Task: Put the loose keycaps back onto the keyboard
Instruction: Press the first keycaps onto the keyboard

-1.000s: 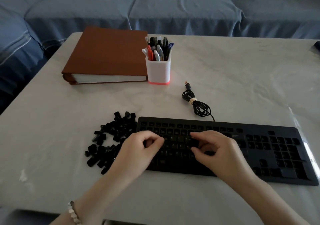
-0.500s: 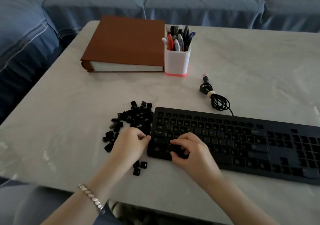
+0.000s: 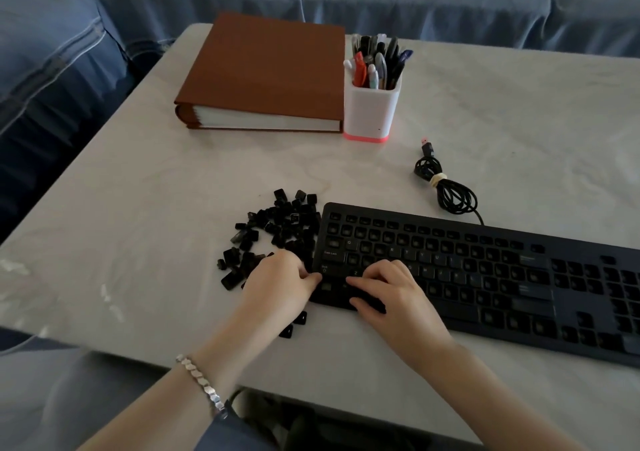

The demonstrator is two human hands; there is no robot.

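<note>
A black keyboard point(image 3: 485, 270) lies across the right half of the white table, many of its sockets bare. A pile of loose black keycaps point(image 3: 273, 228) sits just off its left end. My left hand point(image 3: 277, 284) rests between pile and keyboard with curled fingers; its thumb touches the keyboard's left edge, and whatever is under the fingers is hidden. My right hand point(image 3: 391, 291) is on the bottom-left keys, index finger and thumb curled toward each other as if pinching a keycap there. Two stray keycaps point(image 3: 294, 324) lie by the front edge under my left wrist.
A thick brown binder point(image 3: 266, 72) and a white pen cup point(image 3: 372, 107) full of pens stand at the back. The keyboard's coiled cable point(image 3: 446, 190) lies behind it. A blue sofa surrounds the table's far and left sides.
Both hands moved from the keyboard's middle to its left end. My left hand went off the keys to the pile's edge. Over the last half second they barely shifted.
</note>
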